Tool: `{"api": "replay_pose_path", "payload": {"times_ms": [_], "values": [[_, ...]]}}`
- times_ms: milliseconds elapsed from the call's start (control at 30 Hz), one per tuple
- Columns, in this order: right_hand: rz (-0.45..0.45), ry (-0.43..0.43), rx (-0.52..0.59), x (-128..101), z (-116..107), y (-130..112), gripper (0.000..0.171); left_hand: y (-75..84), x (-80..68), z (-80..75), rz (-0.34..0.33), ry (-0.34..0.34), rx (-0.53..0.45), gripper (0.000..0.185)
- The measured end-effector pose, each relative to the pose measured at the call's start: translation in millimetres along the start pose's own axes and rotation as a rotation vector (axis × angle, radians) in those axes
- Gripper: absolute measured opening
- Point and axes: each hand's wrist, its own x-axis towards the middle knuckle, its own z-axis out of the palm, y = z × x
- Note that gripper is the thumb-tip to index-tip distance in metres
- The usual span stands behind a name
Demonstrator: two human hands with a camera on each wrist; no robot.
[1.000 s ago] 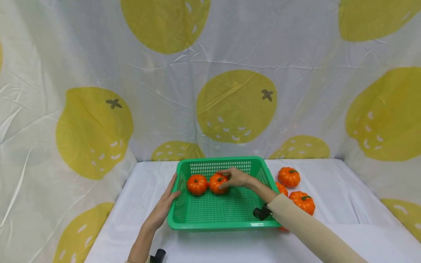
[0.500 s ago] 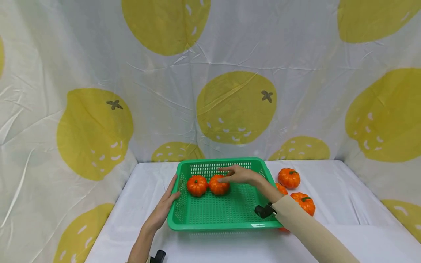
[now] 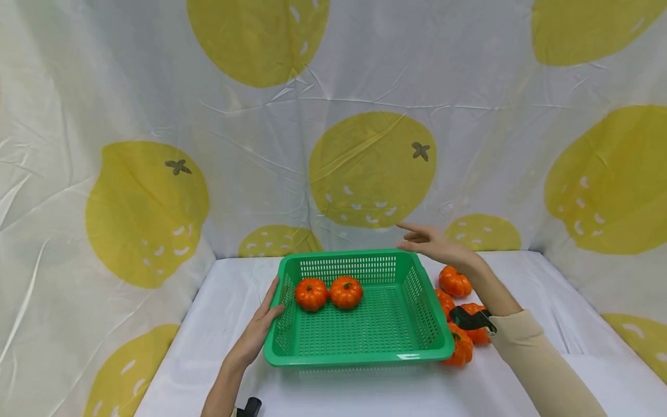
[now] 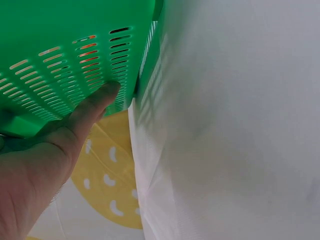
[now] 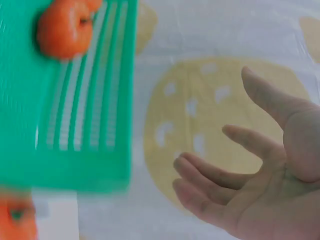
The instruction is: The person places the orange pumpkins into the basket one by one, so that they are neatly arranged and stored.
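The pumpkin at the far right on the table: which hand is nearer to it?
Right. The right hand hovers open just above and behind that pumpkin, not touching. The left hand rests against the green basket's left wall, across the basket.

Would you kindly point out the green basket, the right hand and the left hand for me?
green basket [image 3: 354, 354], head view, on its near rim.
right hand [image 3: 436, 245], head view, on the back of the hand.
left hand [image 3: 260, 328], head view, on the back of the hand.

The right hand has let go of the second pumpkin (now lying free) and risen above the basket's far right corner.
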Motion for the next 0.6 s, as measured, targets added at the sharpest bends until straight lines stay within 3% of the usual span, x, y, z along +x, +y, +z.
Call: {"api": "replay_pose_path", "payload": {"times_ms": [167, 300, 600], "values": [[0.041, 0.097, -0.09, -25, -29, 30, 0.075, 1.8, 0.4, 0.2, 0.002, -0.006, 0.005, 0.066], [0.065, 0.138, -0.123, -39, -38, 63, 0.075, 2.9, 0.6, -0.7, 0.011, -0.008, 0.005, 0.066], [0.139, 0.104, -0.166, -52, -35, 127, 0.079, 1.7, -0.8, 0.1, -0.009, -0.01, -0.002, 0.065]]}}
